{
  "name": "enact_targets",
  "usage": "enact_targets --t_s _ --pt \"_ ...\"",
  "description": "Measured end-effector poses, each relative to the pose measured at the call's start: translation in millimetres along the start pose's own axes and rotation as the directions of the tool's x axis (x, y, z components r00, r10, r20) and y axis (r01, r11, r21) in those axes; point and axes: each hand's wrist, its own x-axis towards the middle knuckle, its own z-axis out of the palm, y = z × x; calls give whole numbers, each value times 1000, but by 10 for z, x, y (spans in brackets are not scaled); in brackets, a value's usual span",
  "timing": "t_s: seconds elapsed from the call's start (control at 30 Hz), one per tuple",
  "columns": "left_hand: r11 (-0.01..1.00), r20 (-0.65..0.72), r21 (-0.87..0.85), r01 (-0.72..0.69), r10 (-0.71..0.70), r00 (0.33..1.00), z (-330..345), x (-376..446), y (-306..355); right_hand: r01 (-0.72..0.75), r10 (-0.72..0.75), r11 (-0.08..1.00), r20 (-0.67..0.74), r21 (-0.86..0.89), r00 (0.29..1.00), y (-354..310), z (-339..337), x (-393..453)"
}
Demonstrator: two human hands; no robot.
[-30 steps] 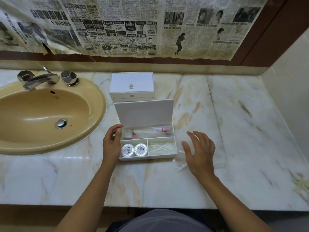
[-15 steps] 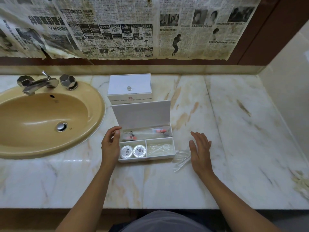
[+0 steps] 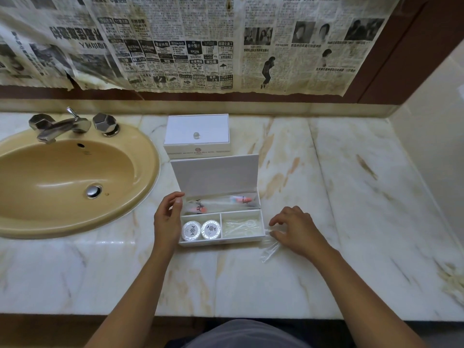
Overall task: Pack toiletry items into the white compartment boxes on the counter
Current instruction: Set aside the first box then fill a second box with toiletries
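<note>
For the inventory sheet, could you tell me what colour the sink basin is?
The sink basin is tan yellow, seen in the head view.

Tan sink (image 3: 62, 172) at 9 o'clock, set in marble bench (image 3: 351, 197), drain (image 3: 94, 191) in bowl. Chrome tap (image 3: 60, 126) w/ knob (image 3: 105, 123) at 10–11. Newspaper (image 3: 200, 43) across wall at 12; brown trim (image 3: 411, 54) at 1–2.

Readable on yellowed newspaper sheets (image 3: 190, 43) pasted at twelve o'clock: "RM299", amid Chinese print. On closed white rectangular box (image 3: 197, 136) front: red round emblem, lettering too small.
</note>
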Motion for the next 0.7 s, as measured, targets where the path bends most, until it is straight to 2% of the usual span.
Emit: enact_targets --t_s 0.17,0.43,0.57,0.7 --pt "1000 -2 -1 2 -2 1000 4 1 1 -110 114 990 47 -93 992 -62 21 53" --pt "1000 -4 -6 5 -5 1000 10 -2 12 -144 151 984 -68 103 986 -142 -81 63" --pt "1000 -5 -13 1 -2 1000 8 -6 15 -117 171 957 -190 267 967 -245 -196 72" --pt "1000 -3 -23 2 -2 1000 12 -7 15 44 62 956 -349 289 935 -489 -348 95"
